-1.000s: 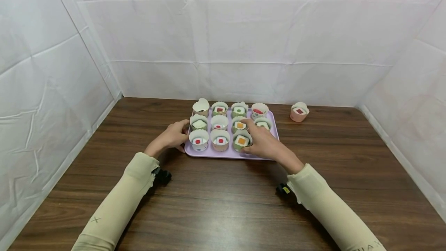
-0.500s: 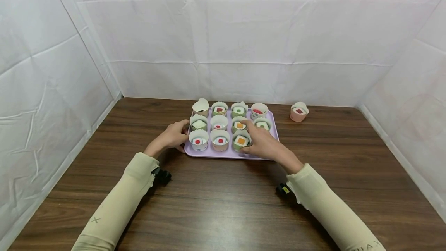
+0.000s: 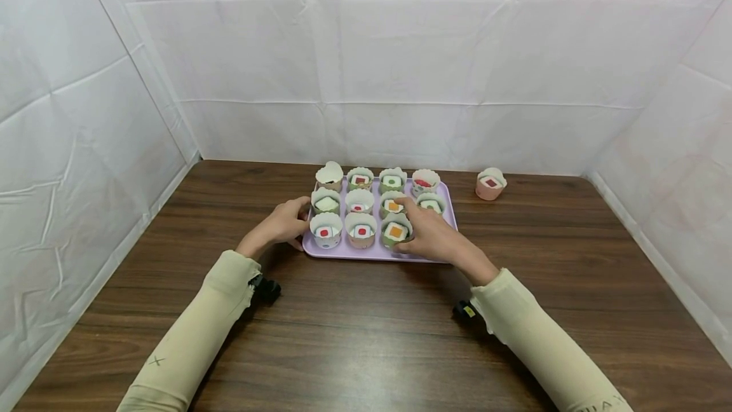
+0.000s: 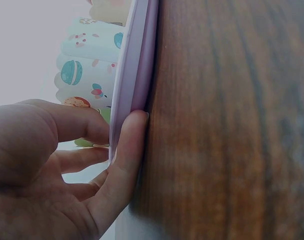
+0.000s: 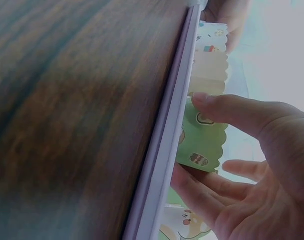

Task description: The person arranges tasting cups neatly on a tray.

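Observation:
A lilac tray on the wooden table carries several scalloped paper baking cups, each with small pieces inside; one pale cup stands at its front left. My left hand grips the tray's left edge, its fingers around the rim in the left wrist view. My right hand holds a green baking cup in the tray's front row between thumb and fingers. Inside that cup lies a white piece with an orange square. The right hand partly covers the cups behind it and the tray's front right.
A pink baking cup, holding a white piece with a dark red square, stands apart on the table to the right of the tray. White sheeting encloses the back and both sides.

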Available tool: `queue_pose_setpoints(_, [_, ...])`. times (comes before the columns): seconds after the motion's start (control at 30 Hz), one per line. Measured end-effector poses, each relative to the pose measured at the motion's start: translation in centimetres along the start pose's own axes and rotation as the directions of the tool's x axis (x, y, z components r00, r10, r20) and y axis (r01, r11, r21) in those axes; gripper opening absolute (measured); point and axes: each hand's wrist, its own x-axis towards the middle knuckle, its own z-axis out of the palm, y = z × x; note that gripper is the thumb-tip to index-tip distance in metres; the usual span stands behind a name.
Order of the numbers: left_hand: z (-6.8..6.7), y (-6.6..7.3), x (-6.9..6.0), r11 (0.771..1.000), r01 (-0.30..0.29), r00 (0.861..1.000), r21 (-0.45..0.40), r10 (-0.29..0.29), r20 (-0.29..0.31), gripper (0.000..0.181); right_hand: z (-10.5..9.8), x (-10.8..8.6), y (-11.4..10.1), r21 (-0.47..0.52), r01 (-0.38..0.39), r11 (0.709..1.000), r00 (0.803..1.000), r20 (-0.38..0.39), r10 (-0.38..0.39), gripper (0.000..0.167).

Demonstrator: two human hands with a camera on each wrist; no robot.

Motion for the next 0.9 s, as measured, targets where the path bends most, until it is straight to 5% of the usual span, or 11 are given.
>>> queue_pose_setpoints(0.6, [0.0,0.0,-0.1,1.0,0.01,1.0,0.004,-0.01,0.001,0.057,-1.7,-0.3,0.2,0.009,0.052,0.999,0.999,0.016,-0.052,0.09])
queue_pose_setpoints(0.9, [-0.1,0.1,-0.2,1.0,0.01,1.0,0.011,-0.01,0.009,0.059,-4.1,-0.6,2.0,0.051,0.019,0.999,0.998,-0.064,-0.016,0.079])
